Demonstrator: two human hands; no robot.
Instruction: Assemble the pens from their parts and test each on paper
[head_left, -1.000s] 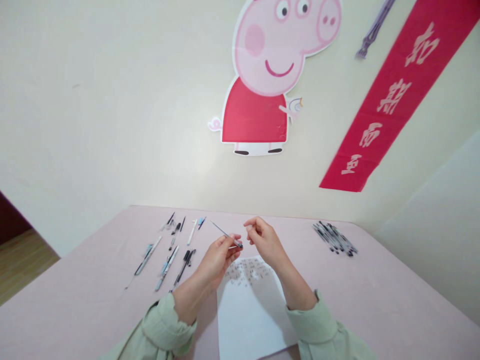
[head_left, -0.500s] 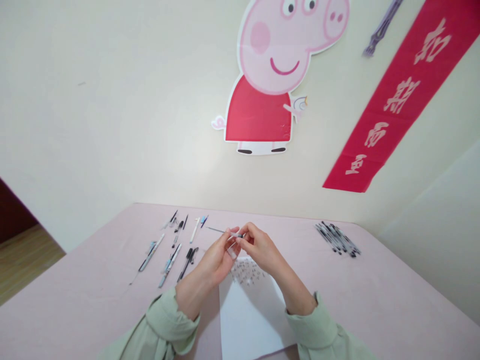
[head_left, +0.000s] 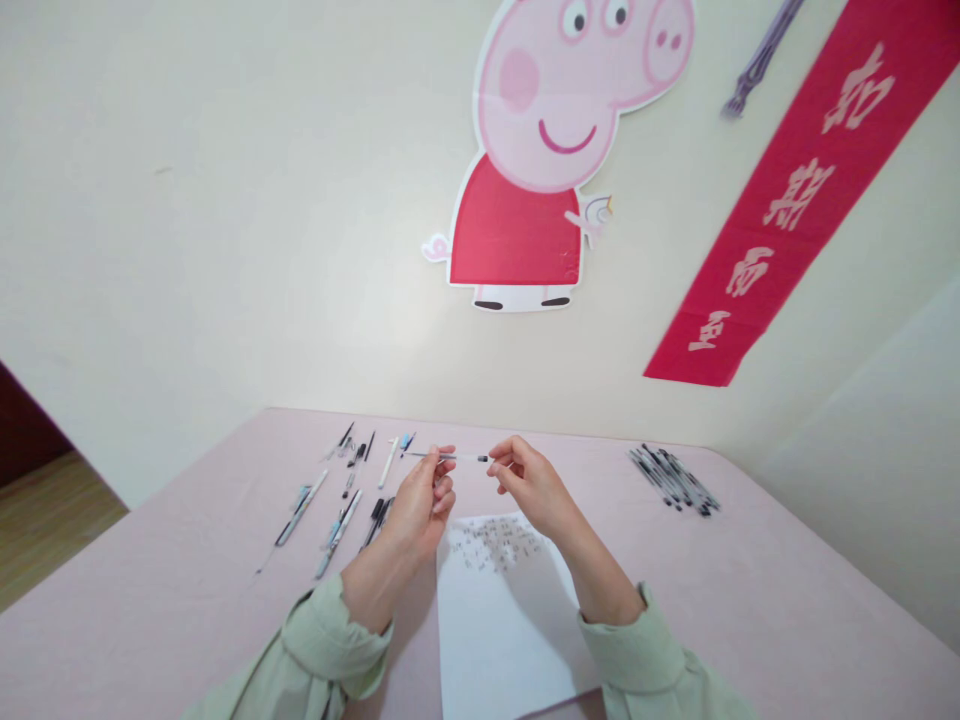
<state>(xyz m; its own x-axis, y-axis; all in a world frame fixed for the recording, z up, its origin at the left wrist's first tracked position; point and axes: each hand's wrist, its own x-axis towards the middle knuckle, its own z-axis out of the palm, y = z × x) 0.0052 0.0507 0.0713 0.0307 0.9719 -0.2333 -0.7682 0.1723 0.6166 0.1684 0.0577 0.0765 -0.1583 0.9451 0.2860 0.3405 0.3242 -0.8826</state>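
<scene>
My left hand (head_left: pixel 424 505) is closed, holding a slim pen refill (head_left: pixel 465 458) level above the table. The refill's thin end points left and its dark collar points right. Close to that right end is my right hand (head_left: pixel 529 485), its thumb and fingertips drawn together in a pinch; a small pale bit shows at the fingertips, too small to name. Under both hands lies a white sheet of paper (head_left: pixel 510 620) with dark handwritten marks near its top. Whatever sits inside my left palm is hidden.
Left of my hands, pens and pen parts (head_left: pixel 339 530) lie in small groups, some partly behind my left hand. A pile of pens (head_left: pixel 673 480) rests at the right on the pink tablecloth (head_left: pixel 750 600). A wall rises behind the table's far edge.
My hands have moved apart, the left one going left with the refill, so more of it shows. The clear piece under my left fingers is out of sight.
</scene>
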